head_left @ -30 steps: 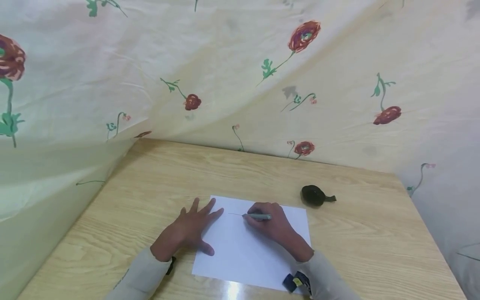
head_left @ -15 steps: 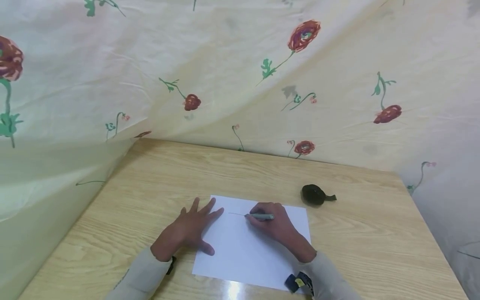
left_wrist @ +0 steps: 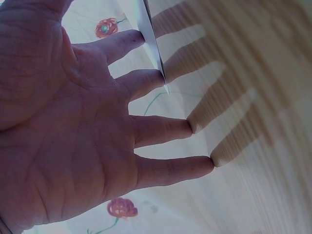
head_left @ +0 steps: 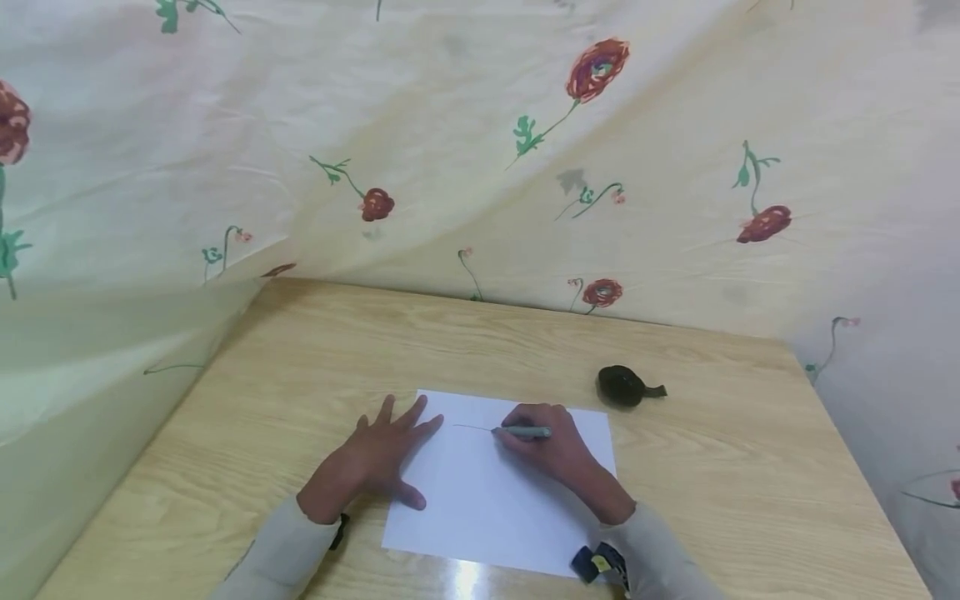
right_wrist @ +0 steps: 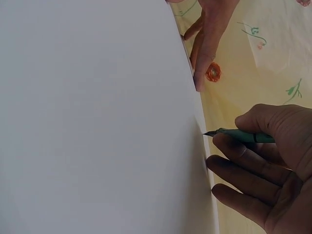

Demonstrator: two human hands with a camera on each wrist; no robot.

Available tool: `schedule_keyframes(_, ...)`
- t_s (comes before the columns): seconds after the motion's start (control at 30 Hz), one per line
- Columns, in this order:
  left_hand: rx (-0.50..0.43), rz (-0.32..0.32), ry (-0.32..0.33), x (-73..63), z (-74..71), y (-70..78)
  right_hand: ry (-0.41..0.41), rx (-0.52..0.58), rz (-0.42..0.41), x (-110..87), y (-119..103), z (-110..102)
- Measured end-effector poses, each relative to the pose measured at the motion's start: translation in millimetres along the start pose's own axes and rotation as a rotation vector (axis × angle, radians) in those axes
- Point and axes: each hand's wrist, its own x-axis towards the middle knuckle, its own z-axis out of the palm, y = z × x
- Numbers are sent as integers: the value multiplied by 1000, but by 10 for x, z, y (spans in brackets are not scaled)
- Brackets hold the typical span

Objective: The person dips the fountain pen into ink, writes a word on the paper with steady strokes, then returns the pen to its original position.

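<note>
A white sheet of paper (head_left: 480, 500) lies on the wooden table, with a thin dark line (head_left: 471, 427) near its upper part. My right hand (head_left: 546, 442) pinches a green pen (head_left: 528, 432) between thumb and fingers, its tip at the right end of that line. In the right wrist view the nib of the pen (right_wrist: 239, 135) meets the paper (right_wrist: 97, 117). My left hand (head_left: 382, 454) is spread over the paper's left edge. In the left wrist view its fingers (left_wrist: 163, 130) are straight, some fingertips on the paper's edge and others on the wood.
A small black pan-shaped object with a short handle (head_left: 621, 387) stands beyond the paper's upper right corner. The wooden table (head_left: 360, 333) meets a hanging flowered cloth (head_left: 450, 150) at its back and sides.
The pen and right hand have moved slightly to the right, and the line behind the tip is longer. The left hand stays in place on the paper. The head view has shifted a little.
</note>
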Motion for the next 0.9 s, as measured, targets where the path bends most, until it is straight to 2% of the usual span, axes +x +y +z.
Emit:
schedule_keyframes(0.37,-12,-5,5,-16,16,3,29,-19,-9,-52,49,-10)
schedule_keyframes(0.9,-6,-10,7,-15,-1,34,24,-40,40,-90,87,-74)
